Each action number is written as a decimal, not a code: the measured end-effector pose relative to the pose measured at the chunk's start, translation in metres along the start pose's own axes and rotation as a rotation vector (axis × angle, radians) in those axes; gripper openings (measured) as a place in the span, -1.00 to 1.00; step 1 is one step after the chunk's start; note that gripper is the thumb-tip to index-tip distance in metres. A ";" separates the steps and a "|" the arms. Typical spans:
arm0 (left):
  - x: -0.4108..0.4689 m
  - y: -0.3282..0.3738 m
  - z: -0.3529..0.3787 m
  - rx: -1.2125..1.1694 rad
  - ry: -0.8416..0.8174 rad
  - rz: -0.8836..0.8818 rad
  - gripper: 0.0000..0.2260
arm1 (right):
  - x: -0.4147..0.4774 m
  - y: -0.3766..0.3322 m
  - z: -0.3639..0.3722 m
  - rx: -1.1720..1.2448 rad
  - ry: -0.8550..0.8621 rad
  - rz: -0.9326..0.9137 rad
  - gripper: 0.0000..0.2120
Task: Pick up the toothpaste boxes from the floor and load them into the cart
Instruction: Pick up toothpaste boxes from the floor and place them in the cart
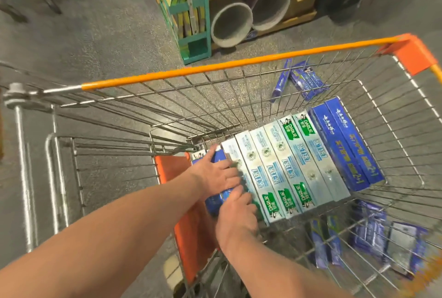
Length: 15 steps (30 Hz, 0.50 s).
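Note:
A wire shopping cart (229, 64) with orange rim trim fills the view. On its bottom lies a neat row of toothpaste boxes: several pale green ones (284, 166) and two dark blue ones (346, 147) at the right end. Both my hands reach into the cart's near left corner. My left hand (215, 173) lies on a dark blue box (215, 199) at the row's left end. My right hand (236, 216) grips the same box's near end. More blue boxes (299, 80) lie on the floor beyond the cart, seen through the wire.
Other blue packs (373, 233) lie on the floor at the cart's near right. A green rack (189, 10) and a wooden shelf with two grey pipe-like tubes (232, 25) stand ahead. Grey floor stretches to the left of the cart.

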<state>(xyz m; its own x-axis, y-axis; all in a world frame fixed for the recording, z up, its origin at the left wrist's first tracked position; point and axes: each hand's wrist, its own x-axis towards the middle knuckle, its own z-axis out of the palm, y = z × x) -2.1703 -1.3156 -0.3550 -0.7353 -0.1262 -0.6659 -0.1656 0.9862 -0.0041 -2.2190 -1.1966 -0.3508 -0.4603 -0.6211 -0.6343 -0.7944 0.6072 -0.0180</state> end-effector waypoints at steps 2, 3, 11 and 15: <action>-0.002 -0.004 0.004 0.007 -0.004 0.002 -0.38 | 0.008 -0.006 0.008 0.114 0.054 -0.040 -0.03; -0.003 -0.006 0.008 0.010 0.018 -0.002 -0.38 | 0.013 -0.007 0.013 0.154 0.068 -0.073 -0.03; -0.004 -0.018 0.011 0.006 0.001 -0.034 -0.22 | 0.008 -0.014 0.000 0.053 0.097 -0.051 -0.17; 0.001 -0.023 0.005 -0.061 -0.086 -0.038 -0.04 | 0.010 -0.004 0.002 0.064 0.008 -0.086 -0.21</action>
<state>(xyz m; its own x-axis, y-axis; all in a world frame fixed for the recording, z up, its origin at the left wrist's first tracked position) -2.1640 -1.3380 -0.3596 -0.6694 -0.1515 -0.7273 -0.2343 0.9721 0.0132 -2.2200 -1.2042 -0.3582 -0.3944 -0.6761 -0.6223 -0.8043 0.5816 -0.1221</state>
